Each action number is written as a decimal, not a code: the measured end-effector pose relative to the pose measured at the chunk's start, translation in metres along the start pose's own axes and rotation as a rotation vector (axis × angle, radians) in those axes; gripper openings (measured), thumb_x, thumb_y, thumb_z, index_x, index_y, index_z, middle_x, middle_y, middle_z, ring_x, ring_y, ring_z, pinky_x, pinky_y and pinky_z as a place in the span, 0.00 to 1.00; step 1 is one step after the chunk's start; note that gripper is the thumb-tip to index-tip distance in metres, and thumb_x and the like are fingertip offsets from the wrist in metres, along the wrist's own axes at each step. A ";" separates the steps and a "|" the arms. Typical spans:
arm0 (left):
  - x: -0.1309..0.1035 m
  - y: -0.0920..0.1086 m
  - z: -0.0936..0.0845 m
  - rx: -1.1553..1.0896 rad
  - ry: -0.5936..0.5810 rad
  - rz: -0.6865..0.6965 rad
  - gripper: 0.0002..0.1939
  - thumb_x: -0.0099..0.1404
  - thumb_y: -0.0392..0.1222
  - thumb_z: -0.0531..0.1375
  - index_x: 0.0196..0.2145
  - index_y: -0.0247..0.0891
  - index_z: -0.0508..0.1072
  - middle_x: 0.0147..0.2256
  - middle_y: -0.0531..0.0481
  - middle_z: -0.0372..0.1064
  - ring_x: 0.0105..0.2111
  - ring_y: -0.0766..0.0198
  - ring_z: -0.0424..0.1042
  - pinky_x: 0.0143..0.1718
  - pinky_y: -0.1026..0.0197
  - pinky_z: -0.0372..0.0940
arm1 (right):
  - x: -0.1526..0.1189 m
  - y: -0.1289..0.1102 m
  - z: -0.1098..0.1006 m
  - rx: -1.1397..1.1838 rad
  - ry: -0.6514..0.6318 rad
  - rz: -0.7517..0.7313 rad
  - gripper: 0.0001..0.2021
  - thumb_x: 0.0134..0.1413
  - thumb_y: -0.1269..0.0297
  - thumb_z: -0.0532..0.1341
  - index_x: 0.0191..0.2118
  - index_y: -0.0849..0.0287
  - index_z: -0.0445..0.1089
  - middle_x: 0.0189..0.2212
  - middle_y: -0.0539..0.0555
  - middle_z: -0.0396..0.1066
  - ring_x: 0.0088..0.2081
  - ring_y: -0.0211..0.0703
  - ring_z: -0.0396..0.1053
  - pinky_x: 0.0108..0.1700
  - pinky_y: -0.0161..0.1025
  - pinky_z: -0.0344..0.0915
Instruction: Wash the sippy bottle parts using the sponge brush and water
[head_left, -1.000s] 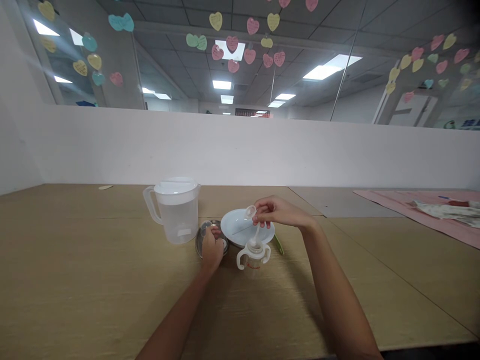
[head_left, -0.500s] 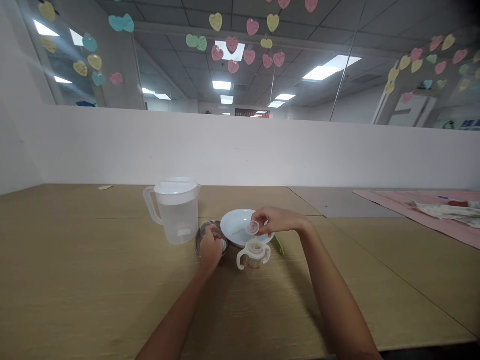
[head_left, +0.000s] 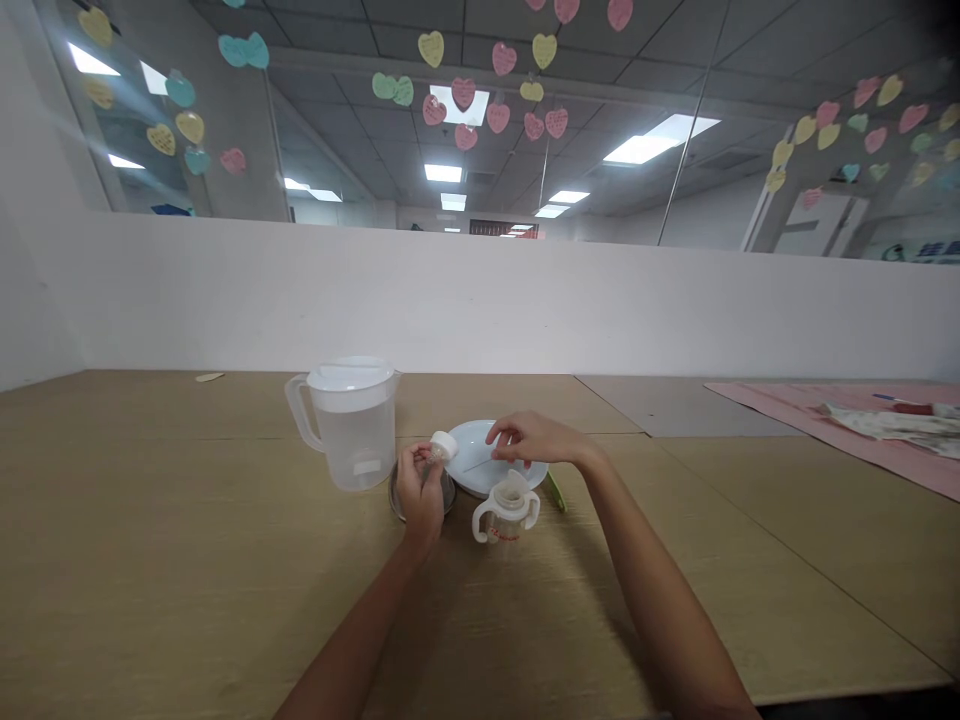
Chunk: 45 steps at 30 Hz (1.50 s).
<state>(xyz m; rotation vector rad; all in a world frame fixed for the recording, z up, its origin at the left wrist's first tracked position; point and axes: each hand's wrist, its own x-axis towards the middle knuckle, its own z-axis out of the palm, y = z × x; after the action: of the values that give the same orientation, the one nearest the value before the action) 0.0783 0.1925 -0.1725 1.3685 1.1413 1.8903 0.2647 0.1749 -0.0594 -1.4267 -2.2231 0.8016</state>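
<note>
Gripping a small white cap (head_left: 442, 446) between its fingertips, the left hand (head_left: 417, 490) is holding it raised over a metal dish (head_left: 448, 493) at the centre of the frame. To its right, the right hand (head_left: 527, 440) is hovering over the white plate (head_left: 480, 470), fingers pinched together; whether they are grasping anything I cannot tell. A two-handled cup (head_left: 505, 513) is standing upright and uncapped on the tabletop (head_left: 187, 580), just below the right hand and touching the plate's near edge. A lidded clear jug (head_left: 346, 420) is standing left of the dish. A green item (head_left: 556, 490) is peeking out beside the cup. A pink cloth (head_left: 862, 435) is lying at the far right.
</note>
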 end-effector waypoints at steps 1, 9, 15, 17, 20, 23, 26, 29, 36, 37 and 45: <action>-0.003 0.004 0.001 -0.046 -0.036 -0.001 0.11 0.56 0.45 0.57 0.37 0.39 0.66 0.35 0.49 0.67 0.38 0.62 0.69 0.39 0.61 0.65 | 0.003 -0.001 0.004 0.013 0.008 -0.008 0.16 0.46 0.62 0.62 0.42 0.60 0.69 0.31 0.54 0.71 0.26 0.35 0.67 0.21 0.28 0.63; -0.011 0.020 0.011 -0.373 -0.212 -0.220 0.20 0.54 0.51 0.61 0.40 0.35 0.70 0.40 0.45 0.71 0.38 0.60 0.73 0.39 0.60 0.68 | 0.015 -0.005 0.020 0.072 0.030 -0.125 0.30 0.44 0.57 0.64 0.55 0.52 0.59 0.45 0.55 0.67 0.35 0.38 0.67 0.26 0.32 0.66; -0.006 0.017 0.010 -0.355 -0.308 -0.233 0.17 0.55 0.51 0.59 0.37 0.36 0.73 0.37 0.46 0.73 0.38 0.58 0.73 0.38 0.59 0.69 | 0.014 -0.013 0.021 -0.043 0.181 -0.222 0.23 0.38 0.59 0.67 0.44 0.57 0.67 0.37 0.51 0.70 0.39 0.41 0.67 0.41 0.38 0.63; -0.005 0.019 0.010 -0.315 -0.301 -0.227 0.17 0.55 0.52 0.59 0.36 0.36 0.73 0.35 0.47 0.73 0.37 0.59 0.73 0.36 0.60 0.69 | 0.014 -0.014 0.023 -0.043 0.209 -0.235 0.21 0.38 0.61 0.67 0.42 0.57 0.67 0.36 0.50 0.70 0.38 0.40 0.66 0.39 0.37 0.63; -0.006 0.022 0.010 -0.301 -0.281 -0.212 0.17 0.55 0.51 0.60 0.36 0.36 0.73 0.33 0.47 0.73 0.35 0.59 0.73 0.36 0.61 0.69 | 0.016 -0.015 0.025 -0.040 0.253 -0.275 0.21 0.38 0.64 0.66 0.43 0.57 0.66 0.37 0.50 0.69 0.37 0.39 0.65 0.37 0.36 0.62; -0.005 0.023 0.010 -0.301 -0.298 -0.194 0.16 0.54 0.50 0.60 0.35 0.35 0.73 0.31 0.48 0.73 0.34 0.60 0.73 0.37 0.60 0.68 | 0.017 -0.015 0.025 -0.046 0.288 -0.331 0.22 0.39 0.65 0.65 0.45 0.56 0.66 0.40 0.51 0.68 0.37 0.38 0.64 0.37 0.35 0.62; -0.002 0.022 0.009 -0.291 -0.313 -0.179 0.17 0.53 0.50 0.61 0.35 0.35 0.73 0.32 0.47 0.74 0.35 0.59 0.73 0.39 0.59 0.67 | 0.015 -0.019 0.025 -0.090 0.309 -0.383 0.21 0.38 0.67 0.65 0.43 0.57 0.66 0.39 0.52 0.67 0.37 0.39 0.63 0.37 0.35 0.60; 0.002 0.021 0.007 -0.286 -0.328 -0.189 0.15 0.52 0.49 0.62 0.34 0.35 0.73 0.34 0.46 0.74 0.38 0.58 0.73 0.41 0.59 0.65 | 0.009 -0.025 0.024 -0.157 0.322 -0.414 0.20 0.35 0.70 0.65 0.41 0.58 0.67 0.36 0.51 0.66 0.35 0.38 0.62 0.37 0.35 0.59; 0.005 0.020 0.005 -0.277 -0.364 -0.205 0.16 0.50 0.47 0.64 0.35 0.35 0.75 0.35 0.45 0.75 0.38 0.57 0.72 0.44 0.57 0.64 | -0.001 -0.037 0.023 -0.310 0.286 -0.428 0.19 0.32 0.72 0.64 0.37 0.57 0.65 0.32 0.48 0.62 0.32 0.37 0.60 0.32 0.32 0.53; 0.005 0.021 0.005 -0.281 -0.364 -0.206 0.16 0.50 0.47 0.64 0.34 0.34 0.75 0.35 0.45 0.75 0.38 0.57 0.72 0.43 0.57 0.64 | -0.002 -0.038 0.023 -0.309 0.288 -0.429 0.19 0.32 0.72 0.64 0.37 0.57 0.65 0.32 0.48 0.62 0.32 0.37 0.59 0.32 0.32 0.53; 0.006 0.027 0.005 -0.338 -0.366 -0.230 0.15 0.50 0.47 0.63 0.32 0.34 0.75 0.30 0.48 0.74 0.32 0.62 0.71 0.36 0.63 0.64 | 0.002 -0.040 0.030 -0.294 0.415 -0.394 0.17 0.34 0.67 0.64 0.34 0.57 0.61 0.31 0.47 0.59 0.30 0.36 0.58 0.29 0.32 0.51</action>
<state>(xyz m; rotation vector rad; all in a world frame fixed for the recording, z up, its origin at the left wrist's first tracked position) 0.0825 0.1853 -0.1460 1.2636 0.7249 1.5069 0.2187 0.1560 -0.0562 -1.0865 -2.2336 0.0430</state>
